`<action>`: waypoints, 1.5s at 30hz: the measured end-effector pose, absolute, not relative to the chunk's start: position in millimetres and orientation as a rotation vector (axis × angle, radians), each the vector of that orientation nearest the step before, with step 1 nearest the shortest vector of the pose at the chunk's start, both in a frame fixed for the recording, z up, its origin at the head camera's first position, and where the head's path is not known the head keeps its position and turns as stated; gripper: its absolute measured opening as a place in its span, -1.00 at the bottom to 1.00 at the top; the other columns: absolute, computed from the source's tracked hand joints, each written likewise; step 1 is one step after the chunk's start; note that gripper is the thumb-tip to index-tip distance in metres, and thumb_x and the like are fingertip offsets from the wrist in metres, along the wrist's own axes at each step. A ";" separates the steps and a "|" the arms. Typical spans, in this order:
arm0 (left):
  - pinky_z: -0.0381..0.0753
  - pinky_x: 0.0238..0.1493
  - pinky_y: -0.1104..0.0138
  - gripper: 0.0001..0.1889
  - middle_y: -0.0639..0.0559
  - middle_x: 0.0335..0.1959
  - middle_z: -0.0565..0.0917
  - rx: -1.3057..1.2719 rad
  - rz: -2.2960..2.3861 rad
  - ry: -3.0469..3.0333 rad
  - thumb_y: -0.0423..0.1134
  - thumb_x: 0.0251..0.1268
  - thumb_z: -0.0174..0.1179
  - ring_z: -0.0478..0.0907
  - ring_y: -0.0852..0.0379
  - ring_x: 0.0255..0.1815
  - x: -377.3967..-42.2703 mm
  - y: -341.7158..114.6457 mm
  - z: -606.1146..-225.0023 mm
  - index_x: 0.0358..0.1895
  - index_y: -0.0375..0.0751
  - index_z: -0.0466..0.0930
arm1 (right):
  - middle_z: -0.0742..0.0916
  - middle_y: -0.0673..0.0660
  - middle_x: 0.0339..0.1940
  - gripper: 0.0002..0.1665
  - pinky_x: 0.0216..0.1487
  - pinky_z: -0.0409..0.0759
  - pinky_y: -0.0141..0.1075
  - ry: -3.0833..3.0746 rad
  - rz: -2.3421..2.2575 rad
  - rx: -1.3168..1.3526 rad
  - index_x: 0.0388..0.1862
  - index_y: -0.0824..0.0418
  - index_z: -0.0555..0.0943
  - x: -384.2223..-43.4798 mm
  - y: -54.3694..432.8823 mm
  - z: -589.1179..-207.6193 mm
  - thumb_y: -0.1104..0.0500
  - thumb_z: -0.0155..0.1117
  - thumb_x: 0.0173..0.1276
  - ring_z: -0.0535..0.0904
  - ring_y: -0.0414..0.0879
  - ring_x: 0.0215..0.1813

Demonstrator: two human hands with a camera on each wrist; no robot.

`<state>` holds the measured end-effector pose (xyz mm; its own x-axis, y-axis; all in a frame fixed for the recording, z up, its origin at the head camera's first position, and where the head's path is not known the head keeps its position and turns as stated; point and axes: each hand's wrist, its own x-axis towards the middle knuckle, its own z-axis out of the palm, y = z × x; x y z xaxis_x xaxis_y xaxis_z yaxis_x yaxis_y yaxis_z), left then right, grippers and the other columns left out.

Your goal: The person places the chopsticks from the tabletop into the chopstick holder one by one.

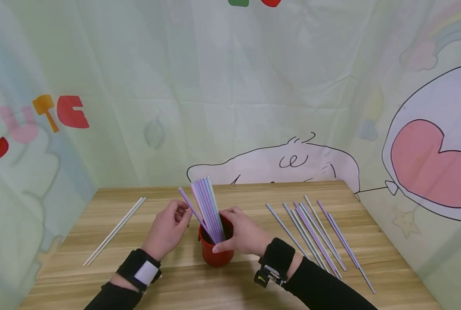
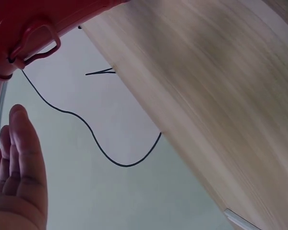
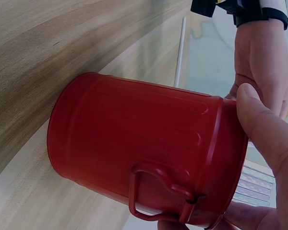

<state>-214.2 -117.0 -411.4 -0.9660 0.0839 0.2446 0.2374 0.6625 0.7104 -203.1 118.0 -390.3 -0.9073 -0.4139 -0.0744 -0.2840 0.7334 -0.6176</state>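
Observation:
A small red metal bucket (image 1: 217, 254) stands on the table, a loop handle on its side. My right hand (image 1: 249, 230) grips it at the rim, thumb on the near side and fingers round the far side. In the right wrist view the thumb (image 3: 259, 120) lies over the rim. A bundle of pastel straws (image 1: 208, 206) stands tilted in the bucket. One purple straw (image 1: 186, 198) leans out to the left of the bundle, and my left hand (image 1: 169, 228) pinches it with curled fingers. In the left wrist view, the left fingers (image 2: 26, 148) lie below the bucket (image 2: 62, 14).
Two white straws (image 1: 115, 231) lie at the left of the wooden table (image 1: 249, 297). Several blue, white and purple straws (image 1: 311, 232) lie spread at the right, near my right forearm. A printed cloth backdrop (image 1: 230, 107) hangs behind the table.

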 end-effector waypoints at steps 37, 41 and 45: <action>0.52 0.05 -0.38 -0.54 -0.52 0.27 0.45 0.122 -0.473 -3.019 -0.34 0.33 -0.05 0.40 -0.56 0.18 -262.6 -250.1 -483.8 0.19 -0.59 0.49 | 0.52 0.07 0.37 0.19 0.37 0.58 -0.06 2.757 -0.878 -0.549 0.56 0.10 0.34 -201.7 117.2 -389.5 -0.22 0.67 0.00 0.56 -0.03 0.28; 0.50 0.10 -0.38 -0.56 -0.54 0.33 0.39 0.152 -0.468 -3.094 -0.36 0.39 -0.15 0.36 -0.60 0.20 -264.5 -251.3 -482.1 0.20 -0.60 0.47 | 0.52 0.07 0.37 0.19 0.37 0.58 -0.06 2.756 -0.879 -0.547 0.56 0.09 0.35 -202.0 117.6 -390.1 -0.23 0.67 -0.01 0.55 -0.03 0.28; 0.48 0.15 -0.37 -0.55 -0.55 0.37 0.35 0.158 -0.461 -3.140 -0.36 0.42 -0.18 0.33 -0.61 0.25 -264.9 -251.6 -481.5 0.23 -0.60 0.44 | 0.52 0.07 0.37 0.19 0.37 0.59 -0.06 2.752 -0.878 -0.544 0.56 0.08 0.35 -202.4 117.7 -390.3 -0.23 0.67 -0.01 0.55 -0.03 0.28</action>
<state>-264.9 -251.6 -481.5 -0.9944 -0.0931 -0.0497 -0.1035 0.9529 0.2850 -202.4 117.7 -390.3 -0.9118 -0.4031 -0.0785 -0.2830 0.7553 -0.5910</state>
